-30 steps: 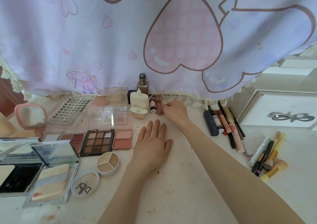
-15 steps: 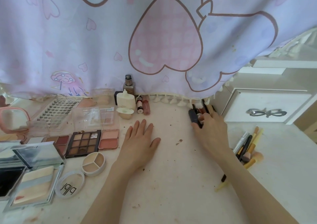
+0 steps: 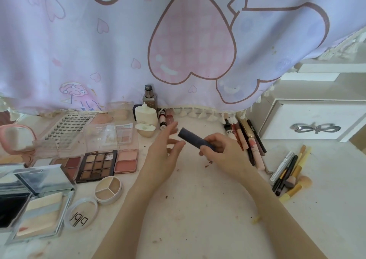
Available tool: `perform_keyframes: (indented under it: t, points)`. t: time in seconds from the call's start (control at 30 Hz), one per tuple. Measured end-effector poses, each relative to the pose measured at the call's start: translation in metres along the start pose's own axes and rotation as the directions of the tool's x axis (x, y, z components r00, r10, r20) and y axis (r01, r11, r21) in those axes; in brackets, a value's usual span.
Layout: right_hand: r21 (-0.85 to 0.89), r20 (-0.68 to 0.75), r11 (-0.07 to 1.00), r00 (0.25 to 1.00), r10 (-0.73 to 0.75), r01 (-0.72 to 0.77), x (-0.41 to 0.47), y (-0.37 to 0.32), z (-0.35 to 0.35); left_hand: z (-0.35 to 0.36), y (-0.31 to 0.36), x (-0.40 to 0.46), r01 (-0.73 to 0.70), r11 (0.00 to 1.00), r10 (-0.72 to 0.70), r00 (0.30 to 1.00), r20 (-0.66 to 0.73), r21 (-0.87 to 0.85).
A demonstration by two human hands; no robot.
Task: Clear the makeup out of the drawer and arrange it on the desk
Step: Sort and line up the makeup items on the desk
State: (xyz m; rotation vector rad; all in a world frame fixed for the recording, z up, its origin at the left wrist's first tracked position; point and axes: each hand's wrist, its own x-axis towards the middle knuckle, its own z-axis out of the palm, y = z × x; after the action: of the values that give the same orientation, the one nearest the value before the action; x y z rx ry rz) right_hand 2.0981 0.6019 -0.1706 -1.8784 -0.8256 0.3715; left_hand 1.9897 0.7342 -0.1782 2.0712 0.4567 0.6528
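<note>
Above the desk (image 3: 198,209), the right hand (image 3: 227,155) pinches the dark blue tube (image 3: 195,138) by its lower end; the left hand (image 3: 164,153) waits spread just beyond its free tip. Best stand it beside the small bottles (image 3: 165,119), keeping the pinch low.

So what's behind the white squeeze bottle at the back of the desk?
Behind the white squeeze bottle stands a brown pump bottle, and a dark box edge peeks out at its left. Their lower parts are covered; the curtain hangs behind.
</note>
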Motion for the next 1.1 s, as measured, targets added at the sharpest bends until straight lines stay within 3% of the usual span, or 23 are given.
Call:
perform_keyframes:
  t: [0.07,0.27,0.43,0.57,0.67,0.8,0.93,1.1]
  points:
    - [0.084,0.088,0.996,0.996,-0.018,0.011,-0.003,-0.002,0.002,-0.003,0.004,0.0,-0.031,0.998,0.031,1.0,0.003,-0.056]
    - [0.064,0.215,0.994,0.972,-0.098,0.086,-0.009,-0.002,0.009,-0.001,0.009,-0.003,-0.036,0.989,0.047,0.996,0.076,-0.142]
    - [-0.169,0.21,0.967,0.966,-0.152,0.188,-0.01,0.002,0.011,0.001,0.007,-0.003,-0.025,0.991,0.035,0.997,0.072,-0.135]
    - [-0.196,0.192,0.957,0.965,-0.177,0.215,-0.013,0.0,0.011,0.002,0.005,-0.003,-0.015,0.991,0.025,0.997,0.071,-0.136]
    - [-0.178,0.163,0.967,0.974,-0.155,0.184,-0.013,-0.003,0.013,0.001,0.006,-0.003,0.011,0.983,-0.004,0.999,0.039,-0.182]
    - [-0.169,0.111,0.983,0.992,-0.057,0.076,-0.011,0.0,0.012,-0.003,0.001,0.001,0.092,0.978,-0.113,0.988,-0.104,-0.185]
    - [-0.03,-0.002,0.997,0.998,0.065,-0.065,-0.006,0.006,0.006,-0.002,-0.003,0.004,0.177,0.964,-0.214,0.959,-0.186,-0.197]
    - [0.012,-0.031,0.996,0.995,0.091,-0.091,-0.002,0.008,0.009,0.004,-0.001,0.0,0.173,0.985,-0.17,0.957,-0.233,-0.009]
